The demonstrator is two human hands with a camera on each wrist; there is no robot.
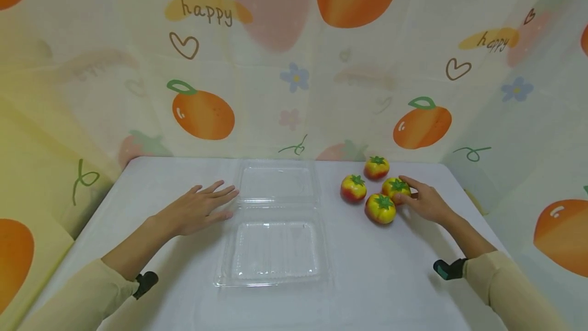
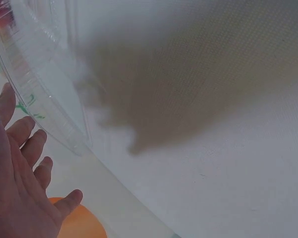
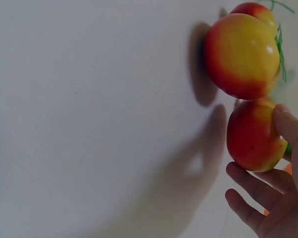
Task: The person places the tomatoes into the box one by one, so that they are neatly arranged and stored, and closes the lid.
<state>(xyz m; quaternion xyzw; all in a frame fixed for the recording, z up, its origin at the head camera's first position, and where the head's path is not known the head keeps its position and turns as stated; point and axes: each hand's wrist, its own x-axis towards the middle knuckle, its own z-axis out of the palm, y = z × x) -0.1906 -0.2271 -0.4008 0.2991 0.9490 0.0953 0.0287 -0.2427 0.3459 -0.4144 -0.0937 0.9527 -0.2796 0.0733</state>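
Note:
Several red-and-yellow tomatoes with green leafy tops sit in a cluster on the right of the table. My right hand (image 1: 427,202) grips the rightmost tomato (image 1: 395,188), thumb on the near side and fingers around the far side. In the right wrist view, that tomato (image 3: 253,136) lies between thumb and fingers, beside another tomato (image 3: 243,57). A clear plastic clamshell box (image 1: 275,277) lies unfolded in the middle, its lid part (image 1: 277,183) at the back. My left hand (image 1: 197,211) hovers with spread fingers at the box's left edge; whether they touch it, I cannot tell.
The white table (image 1: 367,290) ends at the back against a hanging cloth (image 1: 257,80) printed with fruit, hearts and words. The same cloth closes off both sides. The other tomatoes, such as the back one (image 1: 376,168), stand close to the gripped one.

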